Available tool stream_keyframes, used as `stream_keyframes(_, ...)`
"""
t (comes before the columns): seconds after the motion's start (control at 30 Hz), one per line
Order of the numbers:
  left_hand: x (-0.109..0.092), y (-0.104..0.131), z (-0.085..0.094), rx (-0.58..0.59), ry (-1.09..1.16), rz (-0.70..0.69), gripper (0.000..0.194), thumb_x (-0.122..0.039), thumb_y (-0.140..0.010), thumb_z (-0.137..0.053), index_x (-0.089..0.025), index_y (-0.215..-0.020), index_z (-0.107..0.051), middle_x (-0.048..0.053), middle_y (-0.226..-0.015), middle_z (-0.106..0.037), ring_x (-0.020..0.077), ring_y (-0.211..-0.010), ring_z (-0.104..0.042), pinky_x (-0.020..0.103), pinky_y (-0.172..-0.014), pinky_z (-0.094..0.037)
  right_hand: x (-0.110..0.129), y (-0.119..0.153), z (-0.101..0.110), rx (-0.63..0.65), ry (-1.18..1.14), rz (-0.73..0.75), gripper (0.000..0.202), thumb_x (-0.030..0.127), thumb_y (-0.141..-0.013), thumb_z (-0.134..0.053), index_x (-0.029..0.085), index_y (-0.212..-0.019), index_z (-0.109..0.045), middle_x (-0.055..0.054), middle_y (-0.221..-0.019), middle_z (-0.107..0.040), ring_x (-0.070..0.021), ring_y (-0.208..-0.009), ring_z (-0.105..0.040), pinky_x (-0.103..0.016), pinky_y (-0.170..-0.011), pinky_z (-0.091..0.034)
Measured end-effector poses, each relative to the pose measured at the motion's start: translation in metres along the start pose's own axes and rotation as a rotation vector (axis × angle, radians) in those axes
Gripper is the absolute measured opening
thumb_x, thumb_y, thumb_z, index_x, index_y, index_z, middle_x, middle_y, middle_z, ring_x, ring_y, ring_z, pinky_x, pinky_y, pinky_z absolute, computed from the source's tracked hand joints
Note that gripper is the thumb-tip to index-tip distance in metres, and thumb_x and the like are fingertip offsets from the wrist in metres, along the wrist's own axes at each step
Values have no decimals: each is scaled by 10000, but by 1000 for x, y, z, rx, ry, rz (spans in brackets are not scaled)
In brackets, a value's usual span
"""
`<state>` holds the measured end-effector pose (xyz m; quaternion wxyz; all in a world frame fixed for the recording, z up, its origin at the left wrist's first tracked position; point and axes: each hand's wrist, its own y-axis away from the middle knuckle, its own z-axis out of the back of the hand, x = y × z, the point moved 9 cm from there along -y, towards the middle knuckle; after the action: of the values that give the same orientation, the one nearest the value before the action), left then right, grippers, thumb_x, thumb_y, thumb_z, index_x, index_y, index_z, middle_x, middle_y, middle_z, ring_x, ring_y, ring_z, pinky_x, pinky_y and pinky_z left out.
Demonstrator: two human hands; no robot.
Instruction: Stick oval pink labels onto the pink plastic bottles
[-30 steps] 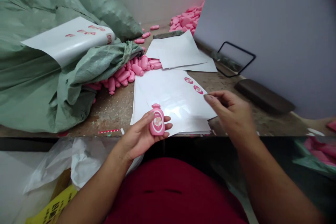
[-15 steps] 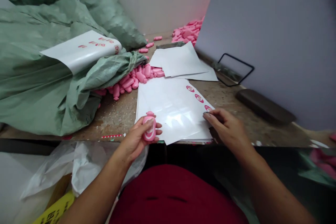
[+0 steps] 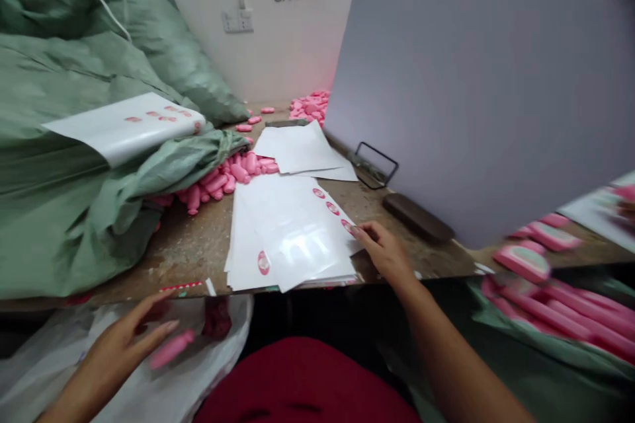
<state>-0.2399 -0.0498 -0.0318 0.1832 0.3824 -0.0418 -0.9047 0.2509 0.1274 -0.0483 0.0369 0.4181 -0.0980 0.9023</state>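
Fingers of the left hand (image 3: 119, 347) are spread apart, and the blurred pink bottle (image 3: 172, 349) is just beside the thumb, above the white bag (image 3: 221, 357), so I judge that a careless release could send it past the rim. Further right, the glossy sheet (image 3: 302, 244) lies askew on the pile and could slide if it is pulled. At its right edge, the right hand (image 3: 387, 254) has thumb and finger close together beside a sticker (image 3: 348, 227); whether they pinch it I cannot tell, but hurried peeling might crease it.
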Motion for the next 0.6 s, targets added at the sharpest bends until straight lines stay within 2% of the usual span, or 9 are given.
stream_keyframes(0.07, -28, -10, 5, -45, -32, -118, 570, -609, -730, -653, -224, -1146, -717, 101, -1115, -783, 320, -1027, -736, 425, -895, -587, 0, 1, 1, -1, -8, -12, 595, 798, -727, -470, 233, -782, -651, -89, -766, -709, -266, -710, -640, -369, -644, -464)
stream_keyframes(0.13, -60, -30, 10, -122, -120, -230, 505, -534, -812, -582, -198, -1169, -703, 98, -1059, -785, 280, -944, -745, 399, -839, -592, -4, -2, 7, -27, 4, -37, 552, 752, -709, -499, 233, -805, -663, -119, -793, -723, -298, -744, -646, -401, -666, -458)
stream_keyframes(0.2, -89, -61, 11, -196, -220, -299, 422, -402, -850, -563, -194, -1195, -690, 93, -1082, -773, 245, -941, -733, 373, -857, -572, -11, -8, 14, -50, 26, -70, 501, 708, -679, -522, 238, -786, -655, -150, -776, -719, -325, -730, -636, -434, -660, -442)
stream_keyframes(0.27, -107, -100, 12, -260, -275, -306, 392, -301, -846, -591, -192, -1214, -676, 107, -1165, -745, 242, -1027, -704, 370, -932, -535, -16, -15, 18, -42, 44, -104, 437, 669, -633, -556, 253, -729, -647, -161, -727, -711, -330, -668, -616, -445, -622, -420)
stream_keyframes(0.37, -121, -154, 15, -342, -344, -277, 352, -220, -867, -596, -167, -1210, -655, 150, -1254, -698, 259, -1151, -654, 410, -1015, -479, -11, -19, 17, 4, 43, -106, 369, 611, -625, -575, 259, -701, -653, -163, -701, -709, -309, -606, -588, -442, -595, -406)
stream_keyframes(0.43, -125, -178, 14, -347, -374, -258, 322, -248, -867, -635, -159, -1175, -652, 148, -1238, -698, 270, -1143, -654, 433, -1010, -475, -1, -15, 14, 32, 30, -76, 366, 595, -659, -553, 247, -718, -653, -161, -706, -705, -302, -621, -588, -438, -610, -412)
stream_keyframes(0.5, -129, -190, 12, -332, -391, -257, 297, -272, -846, -666, -180, -1129, -660, 141, -1222, -702, 296, -1163, -640, 420, -1009, -464, 7, -8, 8, 64, 8, -50, 377, 595, -697, -526, 241, -743, -650, -129, -748, -711, -290, -687, -614, -416, -653, -435)
stream_keyframes(0.6, -129, -196, 12, -310, -402, -268, 319, -224, -823, -641, -195, -1140, -647, 135, -1256, -680, 335, -1239, -576, 427, -1056, -409, 14, 5, -6, 133, -16, -23, 371, 585, -733, -533, 235, -747, -652, -72, -758, -701, -251, -713, -619, -369, -668, -445)
